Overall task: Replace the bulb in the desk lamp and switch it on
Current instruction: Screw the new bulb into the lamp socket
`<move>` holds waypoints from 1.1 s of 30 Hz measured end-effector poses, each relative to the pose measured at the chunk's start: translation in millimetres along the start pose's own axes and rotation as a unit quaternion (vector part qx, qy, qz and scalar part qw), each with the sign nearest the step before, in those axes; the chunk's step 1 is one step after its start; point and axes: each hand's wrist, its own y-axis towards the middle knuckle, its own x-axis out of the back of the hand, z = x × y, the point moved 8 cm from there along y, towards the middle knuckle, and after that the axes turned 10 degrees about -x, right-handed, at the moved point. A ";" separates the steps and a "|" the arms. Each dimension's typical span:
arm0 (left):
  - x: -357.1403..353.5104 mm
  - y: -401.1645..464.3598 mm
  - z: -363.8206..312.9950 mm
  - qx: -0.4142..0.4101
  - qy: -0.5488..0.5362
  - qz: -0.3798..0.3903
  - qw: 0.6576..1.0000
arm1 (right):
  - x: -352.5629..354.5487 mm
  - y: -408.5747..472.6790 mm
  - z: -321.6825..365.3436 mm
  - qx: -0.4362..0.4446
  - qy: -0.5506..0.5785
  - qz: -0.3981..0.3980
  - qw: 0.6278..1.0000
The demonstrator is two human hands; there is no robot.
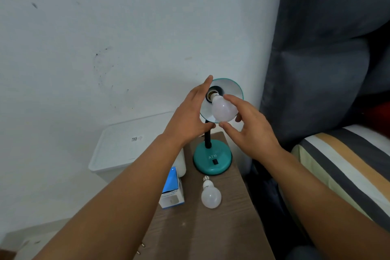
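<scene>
A teal desk lamp [212, 159] stands at the back of a wooden nightstand [202, 228], its shade [233, 87] tilted toward me. My left hand [190, 116] holds the left rim of the shade, thumb under it. My right hand [251, 131] grips a white bulb [222, 109] whose screw base sits at the mouth of the socket [213, 94]. A second white bulb [211, 195] lies on the nightstand in front of the lamp base. A black switch [214, 161] shows on the base.
A blue and white bulb box [172, 192] and a white bottle [182, 164] stand left of the lamp. A white lidded bin [126, 150] sits further left against the wall. A bed with a striped cover [346, 166] and a grey headboard [325, 52] lies to the right.
</scene>
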 end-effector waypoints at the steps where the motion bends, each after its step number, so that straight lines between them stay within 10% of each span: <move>1: -0.7 -0.3 1.2 -0.001 0.000 -0.006 1.000 | -1.2 2.8 0.4 0.008 -0.016 -0.004 1.000; 33: -0.7 -2.8 3.4 0.005 -0.040 -0.042 0.998 | -13.7 20.1 4.3 0.008 -0.035 -0.029 0.999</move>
